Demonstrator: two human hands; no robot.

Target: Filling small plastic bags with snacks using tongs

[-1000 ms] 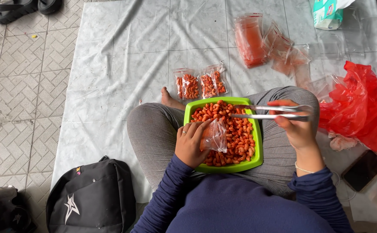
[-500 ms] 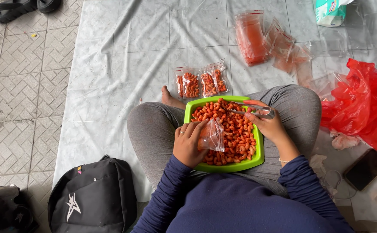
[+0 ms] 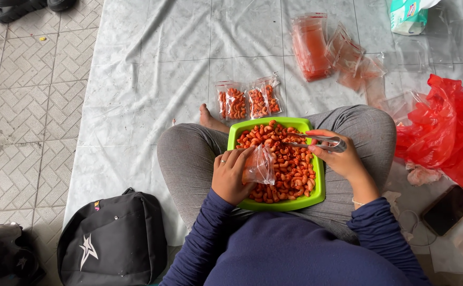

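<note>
A green tray (image 3: 317, 197) full of orange-red curled snacks (image 3: 289, 164) rests on my lap. My left hand (image 3: 230, 175) holds a small clear plastic bag (image 3: 259, 165) open over the snacks. My right hand (image 3: 342, 158) grips metal tongs (image 3: 316, 142), whose tips reach down into the snacks near the tray's far right. Two filled clear bags (image 3: 247, 100) lie on the sheet just beyond the tray.
A pale plastic sheet (image 3: 152, 79) covers the tiled floor. A stack of empty clear bags (image 3: 321, 45) lies further off, a red plastic bag (image 3: 448, 132) at right, a dark phone (image 3: 447, 209) by my right knee, a black backpack (image 3: 112, 241) at lower left.
My right hand has swung the tongs from above the tray's right edge leftwards and down into the snacks. My left hand has kept the small bag in place.
</note>
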